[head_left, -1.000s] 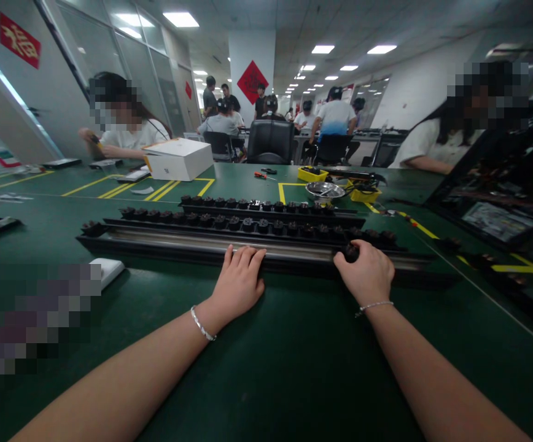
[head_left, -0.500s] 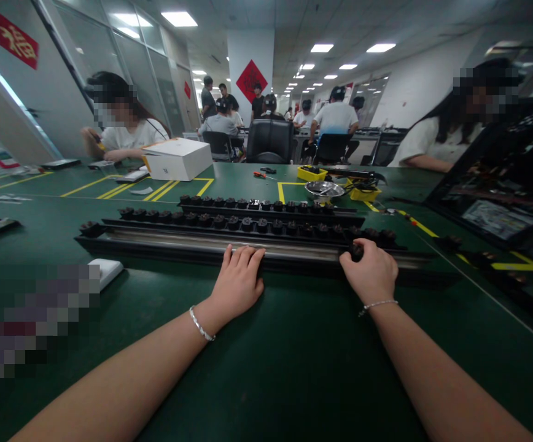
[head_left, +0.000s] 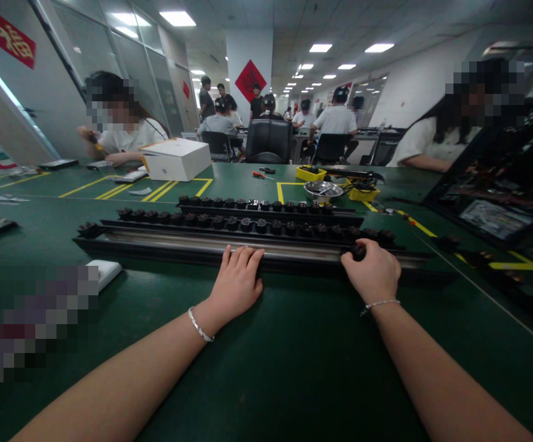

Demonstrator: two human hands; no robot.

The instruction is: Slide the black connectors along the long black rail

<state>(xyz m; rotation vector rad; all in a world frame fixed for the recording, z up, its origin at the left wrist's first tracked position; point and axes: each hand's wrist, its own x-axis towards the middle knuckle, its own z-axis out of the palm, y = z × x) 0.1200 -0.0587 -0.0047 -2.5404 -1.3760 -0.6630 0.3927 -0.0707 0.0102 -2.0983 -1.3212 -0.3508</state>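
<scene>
A long black rail with a silver channel [head_left: 169,242] lies across the green table in front of me. My left hand [head_left: 237,282] rests on its near edge, fingers stretched flat and holding nothing. My right hand [head_left: 371,272] is closed in a pinch on a small black knob [head_left: 358,250] at the rail's right part. Behind it lie two more black rails [head_left: 229,224] carrying rows of several black knobs.
A white box [head_left: 177,159], yellow bins [head_left: 311,174] and a metal bowl [head_left: 324,189] stand further back. A white pad [head_left: 104,272] lies near left. A black rack [head_left: 501,184] rises at the right. Seated people work at the table's far corners and beyond.
My right hand has slid slightly to the right along the rail with the knob in its fingers. The left hand has stayed in place.
</scene>
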